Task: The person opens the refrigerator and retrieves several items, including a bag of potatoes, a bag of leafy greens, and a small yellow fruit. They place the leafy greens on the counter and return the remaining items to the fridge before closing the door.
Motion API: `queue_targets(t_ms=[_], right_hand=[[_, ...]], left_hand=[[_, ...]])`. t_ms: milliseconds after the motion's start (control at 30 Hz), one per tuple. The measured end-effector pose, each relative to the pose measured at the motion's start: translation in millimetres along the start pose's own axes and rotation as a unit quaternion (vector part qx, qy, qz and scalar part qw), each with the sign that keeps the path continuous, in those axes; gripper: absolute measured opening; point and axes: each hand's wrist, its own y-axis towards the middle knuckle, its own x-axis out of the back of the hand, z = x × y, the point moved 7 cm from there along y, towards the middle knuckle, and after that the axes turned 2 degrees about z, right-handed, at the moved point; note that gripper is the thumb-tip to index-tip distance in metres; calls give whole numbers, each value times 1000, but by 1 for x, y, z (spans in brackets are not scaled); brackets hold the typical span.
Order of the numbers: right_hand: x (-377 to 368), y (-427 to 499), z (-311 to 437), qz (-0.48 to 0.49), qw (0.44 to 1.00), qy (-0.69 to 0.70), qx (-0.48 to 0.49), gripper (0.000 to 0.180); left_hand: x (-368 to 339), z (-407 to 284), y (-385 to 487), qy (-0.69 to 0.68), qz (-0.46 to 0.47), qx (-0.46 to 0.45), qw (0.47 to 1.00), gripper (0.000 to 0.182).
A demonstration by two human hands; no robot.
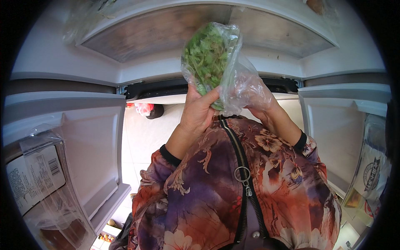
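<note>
A bunch of leafy green herbs (206, 57) fills a clear plastic bag (234, 47) in front of my chest, leaves pointing up and away. Around the lower stems, through the bag, my left hand (200, 107) is closed, thumb across the front. My right hand (257, 93) is at the bag's loose right side, partly covered by the crumpled plastic; its fingers are largely hidden behind the film. Beyond the bag lies the front of a refrigerator shelf or drawer (140, 37).
Refrigerator doors stand open on both sides, the left door (90, 140) and the right door (331, 125). Their bins hold a labelled package (37, 175) and a printed plastic bag (372, 168). More plastic bagging (84, 18) lies at the upper left. Below is a tiled floor (150, 137).
</note>
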Motion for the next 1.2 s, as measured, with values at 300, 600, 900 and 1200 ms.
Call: queue_targets(t_ms=[300,600,900,1200], right_hand=[[0,-11,24,27,999,-3,39,31],[-4,-6,24,35,924,-341,170,41],[3,-24,30,79,976,-123,162,46],[0,-28,17,46,998,-7,41,58]], left_hand=[[14,-3,-1,16,-28,2,999,70],[2,9,0,22,7,57,998,64],[21,3,3,-5,-50,16,999,54],[10,3,-2,69,-50,-4,996,58]])
